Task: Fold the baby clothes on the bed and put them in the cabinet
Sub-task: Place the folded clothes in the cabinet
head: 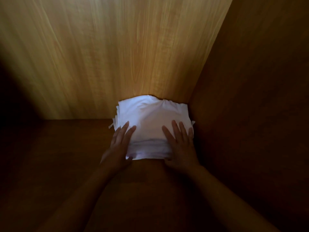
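Note:
A stack of folded white baby clothes [153, 119] lies on the dark wooden cabinet shelf [58, 156], pushed into the back right corner. My left hand [119, 144] rests with straight fingers along the stack's front left edge. My right hand [179, 143] lies flat on the stack's front right part, fingers spread and straight. Neither hand curls round the cloth. A small white tie or tag sticks out at the stack's left side.
The cabinet's back panel [108, 56] is light wood, lit from above. Its right side wall [250, 97] is dark and stands right beside the stack. The shelf stretches away to the left in shadow.

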Motion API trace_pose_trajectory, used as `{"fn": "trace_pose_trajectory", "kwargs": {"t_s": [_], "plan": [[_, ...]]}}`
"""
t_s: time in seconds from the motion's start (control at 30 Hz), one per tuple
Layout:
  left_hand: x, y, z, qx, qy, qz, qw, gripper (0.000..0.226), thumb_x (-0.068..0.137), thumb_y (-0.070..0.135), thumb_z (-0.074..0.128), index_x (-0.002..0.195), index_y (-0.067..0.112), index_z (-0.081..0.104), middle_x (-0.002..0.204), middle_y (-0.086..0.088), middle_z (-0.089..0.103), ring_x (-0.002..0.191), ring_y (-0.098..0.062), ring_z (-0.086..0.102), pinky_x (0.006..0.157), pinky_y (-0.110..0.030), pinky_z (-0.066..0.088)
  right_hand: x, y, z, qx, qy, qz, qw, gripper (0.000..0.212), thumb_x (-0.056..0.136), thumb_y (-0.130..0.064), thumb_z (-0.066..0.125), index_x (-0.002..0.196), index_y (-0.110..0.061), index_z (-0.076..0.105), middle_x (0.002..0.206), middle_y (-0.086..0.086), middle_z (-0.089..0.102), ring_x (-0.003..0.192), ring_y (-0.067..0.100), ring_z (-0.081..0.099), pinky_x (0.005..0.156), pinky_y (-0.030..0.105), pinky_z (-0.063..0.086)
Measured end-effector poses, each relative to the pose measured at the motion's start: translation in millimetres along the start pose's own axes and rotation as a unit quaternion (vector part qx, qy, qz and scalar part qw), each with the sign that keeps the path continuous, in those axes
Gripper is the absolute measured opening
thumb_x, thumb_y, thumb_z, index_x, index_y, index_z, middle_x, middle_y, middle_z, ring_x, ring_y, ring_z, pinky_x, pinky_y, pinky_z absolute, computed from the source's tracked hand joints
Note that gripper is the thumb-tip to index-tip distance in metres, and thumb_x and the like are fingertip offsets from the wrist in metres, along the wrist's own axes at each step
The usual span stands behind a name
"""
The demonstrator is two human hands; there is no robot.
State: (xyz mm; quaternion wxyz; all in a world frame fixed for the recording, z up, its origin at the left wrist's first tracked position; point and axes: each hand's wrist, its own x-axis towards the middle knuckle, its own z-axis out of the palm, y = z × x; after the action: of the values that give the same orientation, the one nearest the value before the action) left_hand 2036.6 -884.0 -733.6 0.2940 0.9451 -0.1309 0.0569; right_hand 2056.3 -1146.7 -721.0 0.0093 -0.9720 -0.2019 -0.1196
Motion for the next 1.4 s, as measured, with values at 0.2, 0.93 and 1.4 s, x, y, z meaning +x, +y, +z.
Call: {"fn": "trace_pose_trajectory", "kwargs": {"t_s": [0.2,0.93,1.4], "plan": [[6.5,3.0,4.7,-0.017,0.042,0.003,0.999,0.109,0.069,0.005,0.080,0.152,0.032,0.014,0.162,0.000,0.009,0.148,-0.028,0.011,0.107,-0.048,0.035,6.5,7.0,0.4,-0.032,0.034,-0.014,0.999,0.116,0.054,-0.033,0.077,0.155,-0.027,0.019,0.162,0.015,0.014,0.148,0.038,0.009,0.116,0.061,0.010],[-10.4,97.0,-81.5,0.204,-0.146,-0.124,0.960,0.088,0.088,0.050,0.062,0.154,0.026,0.008,0.162,-0.003,0.009,0.149,-0.024,0.011,0.115,-0.042,0.025,19.7,-29.3,-115.4,0.068,-0.235,0.058,0.968,0.089,0.089,-0.051,0.057,0.156,-0.027,0.003,0.163,0.006,-0.009,0.150,0.022,-0.009,0.119,0.042,-0.004],[-89.0,338.2,-420.0,0.210,-0.209,-0.171,0.940,0.089,0.093,0.057,0.050,0.155,0.013,0.004,0.163,-0.009,0.003,0.151,-0.026,-0.002,0.120,-0.036,0.007,8.5,-91.1,-519.7,0.070,-0.282,-0.029,0.956,0.076,0.085,-0.039,0.058,0.151,-0.021,0.024,0.160,0.008,0.015,0.148,0.027,0.012,0.118,0.047,0.015]]}}
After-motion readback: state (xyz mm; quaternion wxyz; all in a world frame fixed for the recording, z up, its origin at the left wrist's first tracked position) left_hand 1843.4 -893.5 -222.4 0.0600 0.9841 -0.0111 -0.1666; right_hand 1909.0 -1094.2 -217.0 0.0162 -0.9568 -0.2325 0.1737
